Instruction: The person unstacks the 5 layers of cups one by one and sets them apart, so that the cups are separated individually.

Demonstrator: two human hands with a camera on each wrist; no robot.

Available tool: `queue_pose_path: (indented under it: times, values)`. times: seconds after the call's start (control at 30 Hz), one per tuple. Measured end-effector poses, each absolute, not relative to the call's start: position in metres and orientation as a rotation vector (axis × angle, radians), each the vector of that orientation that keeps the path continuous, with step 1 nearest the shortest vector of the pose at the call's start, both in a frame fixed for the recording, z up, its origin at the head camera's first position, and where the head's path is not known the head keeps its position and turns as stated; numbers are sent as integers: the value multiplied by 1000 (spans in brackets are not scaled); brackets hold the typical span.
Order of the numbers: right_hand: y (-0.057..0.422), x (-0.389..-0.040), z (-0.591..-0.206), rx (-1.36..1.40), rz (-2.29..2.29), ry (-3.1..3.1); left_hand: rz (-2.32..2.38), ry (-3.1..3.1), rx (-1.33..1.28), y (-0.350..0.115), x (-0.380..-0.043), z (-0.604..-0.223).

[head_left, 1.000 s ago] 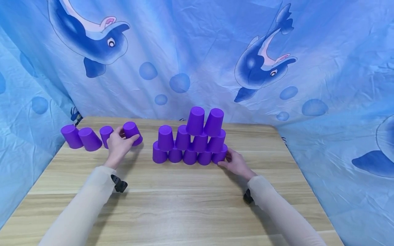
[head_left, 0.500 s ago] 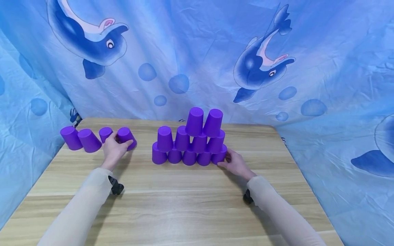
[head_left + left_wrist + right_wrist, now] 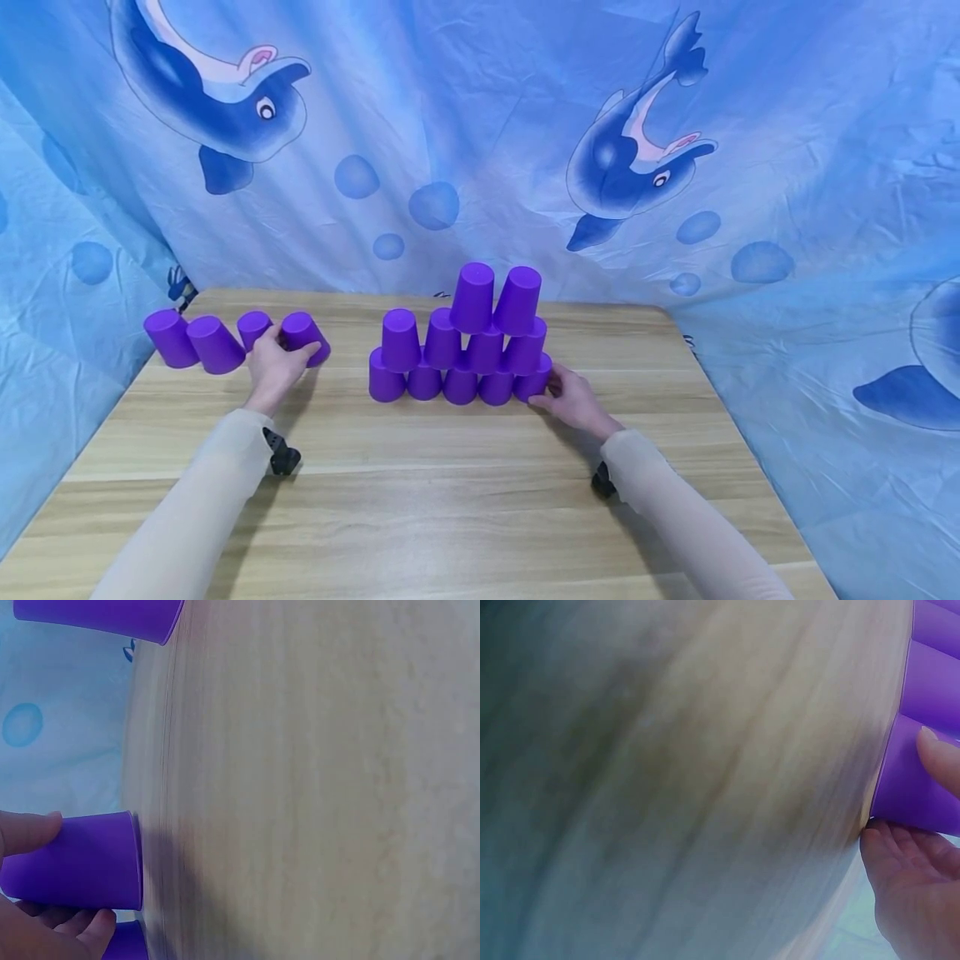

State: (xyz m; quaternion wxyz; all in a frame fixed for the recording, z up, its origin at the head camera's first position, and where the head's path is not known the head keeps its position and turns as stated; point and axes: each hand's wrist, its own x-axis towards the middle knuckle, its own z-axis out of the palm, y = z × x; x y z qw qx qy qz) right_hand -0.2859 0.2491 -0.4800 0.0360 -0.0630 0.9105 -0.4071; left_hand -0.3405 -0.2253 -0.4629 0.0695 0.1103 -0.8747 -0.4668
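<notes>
All the cups in view are purple and upside down. At the left, my left hand [image 3: 276, 362] grips a purple cup [image 3: 303, 333] between thumb and fingers; in the left wrist view this cup [image 3: 82, 859] has its rim close to the tabletop. A stack of cups [image 3: 461, 383] stands right of centre: a bottom row, a second row, and two cups [image 3: 474, 297] on top. With thumb in front and fingers along its side, my right hand [image 3: 573, 402] holds the rightmost bottom cup [image 3: 530, 381]. Its far side is hidden.
Left of my left hand stand three more purple cups [image 3: 213, 343], one partly covered by the hand. A blue dolphin-print cloth [image 3: 480, 150] hangs behind and beside the wooden table [image 3: 450, 500].
My left hand has moved left and down with its cup, from apart from the row to close beside the other cups. My right hand has stayed at the stack.
</notes>
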Motion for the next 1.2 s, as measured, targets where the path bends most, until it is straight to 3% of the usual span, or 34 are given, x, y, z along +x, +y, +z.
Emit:
queue_pose_path:
  times: [0.47,0.83,1.2]
  values:
    - [246,-284,-481,-213,-1249,2805,-1301,-2609,332,-226,-341,-463]
    - [248,-285,-480,-199,-1262,2798,-1358,-2459,166,-208,-341,-424]
    - [249,-285,-480,-197,-1256,2798,-1445,-2290,-95,-155,-331,-377]
